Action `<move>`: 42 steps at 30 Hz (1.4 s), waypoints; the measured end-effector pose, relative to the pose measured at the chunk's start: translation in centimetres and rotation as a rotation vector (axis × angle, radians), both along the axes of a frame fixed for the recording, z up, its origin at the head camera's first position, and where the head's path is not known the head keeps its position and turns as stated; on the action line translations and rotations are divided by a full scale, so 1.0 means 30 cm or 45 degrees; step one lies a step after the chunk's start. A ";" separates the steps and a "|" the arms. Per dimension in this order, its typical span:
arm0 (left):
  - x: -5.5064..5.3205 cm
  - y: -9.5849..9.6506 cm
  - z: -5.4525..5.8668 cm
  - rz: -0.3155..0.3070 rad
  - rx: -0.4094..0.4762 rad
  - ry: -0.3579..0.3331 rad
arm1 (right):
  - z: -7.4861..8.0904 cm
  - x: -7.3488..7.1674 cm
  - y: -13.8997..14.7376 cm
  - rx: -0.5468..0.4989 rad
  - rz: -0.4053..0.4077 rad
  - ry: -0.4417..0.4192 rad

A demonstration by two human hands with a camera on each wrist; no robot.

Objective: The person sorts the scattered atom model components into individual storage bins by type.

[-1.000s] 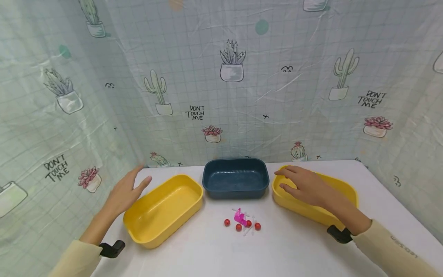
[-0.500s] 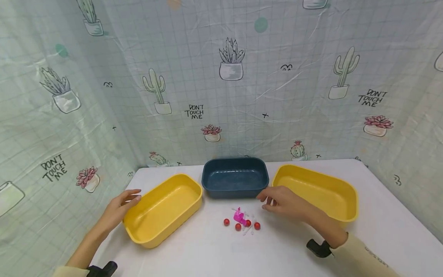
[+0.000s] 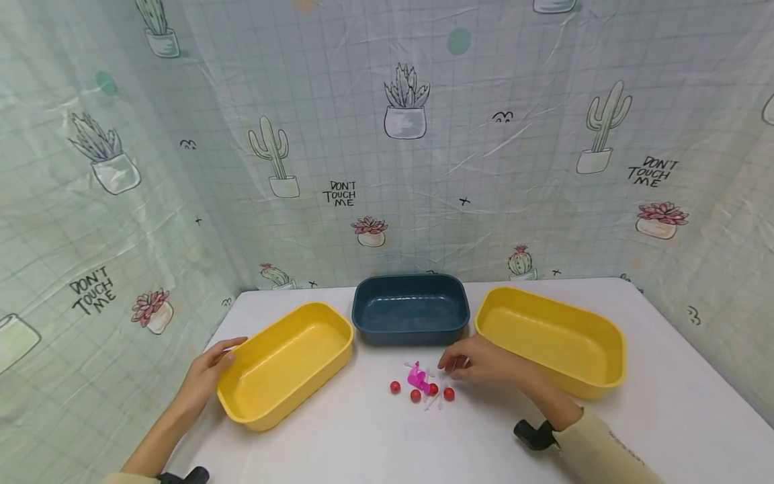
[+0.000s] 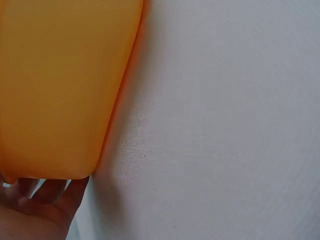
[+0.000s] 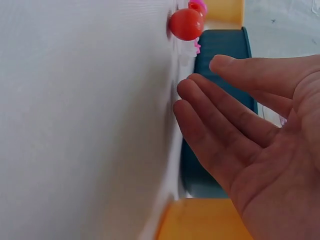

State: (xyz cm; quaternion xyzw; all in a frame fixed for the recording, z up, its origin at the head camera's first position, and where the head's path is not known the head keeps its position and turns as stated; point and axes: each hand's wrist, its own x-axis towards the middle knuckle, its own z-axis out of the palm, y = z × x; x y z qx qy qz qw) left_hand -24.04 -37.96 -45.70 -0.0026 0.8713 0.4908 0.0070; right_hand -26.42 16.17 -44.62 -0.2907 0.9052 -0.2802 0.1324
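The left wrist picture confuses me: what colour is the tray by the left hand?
The tray is plain yellow, seen best in the head view.

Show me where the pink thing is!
In the head view, the pink thing lies beside the red balls, in front of the dark blue tray, left of the right hand.

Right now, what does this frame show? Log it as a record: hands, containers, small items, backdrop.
left hand: at outer end of left yellow bin; grip unclear
right hand: fingers relaxed, holding nothing, near red balls
containers: dark blue bin between left yellow bin and right yellow bin
small items: four red balls, pink piece, thin white sticks, on white table
backdrop: sheet printed with potted plants
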 end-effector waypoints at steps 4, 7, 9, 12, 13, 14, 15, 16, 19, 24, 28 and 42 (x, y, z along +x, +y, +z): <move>-0.023 0.004 -0.009 0.037 0.137 -0.057 | -0.009 0.000 0.001 0.010 -0.014 -0.040; -0.041 0.000 -0.017 0.042 0.267 -0.091 | -0.017 -0.004 0.003 0.001 -0.014 -0.061; -0.053 -0.007 -0.022 0.032 0.336 -0.102 | -0.022 -0.006 0.001 0.002 -0.016 -0.068; -0.066 -0.014 -0.028 0.020 0.402 -0.119 | -0.025 -0.008 -0.004 0.012 -0.024 -0.074; -0.071 -0.015 -0.029 0.018 0.420 -0.122 | -0.026 -0.008 -0.005 0.017 -0.028 -0.069; -0.076 -0.014 -0.030 0.019 0.436 -0.123 | -0.026 -0.007 -0.005 0.020 -0.033 -0.066; -0.082 -0.014 -0.030 0.017 0.450 -0.127 | -0.027 -0.008 -0.005 0.022 -0.035 -0.060; -0.088 -0.013 -0.031 0.014 0.462 -0.130 | -0.028 -0.008 -0.003 0.014 -0.032 -0.056; -0.106 -0.010 -0.032 0.015 0.516 -0.146 | -0.032 -0.012 0.001 -0.012 -0.009 -0.058; -0.123 -0.011 -0.038 -0.009 0.605 -0.177 | -0.047 -0.024 -0.001 -0.077 0.062 -0.083; -0.123 -0.018 -0.049 -0.059 0.665 -0.174 | -0.055 -0.026 -0.004 -0.109 0.091 -0.075; -0.122 -0.024 -0.076 -0.198 0.818 -0.123 | -0.059 -0.032 -0.004 -0.122 0.071 -0.069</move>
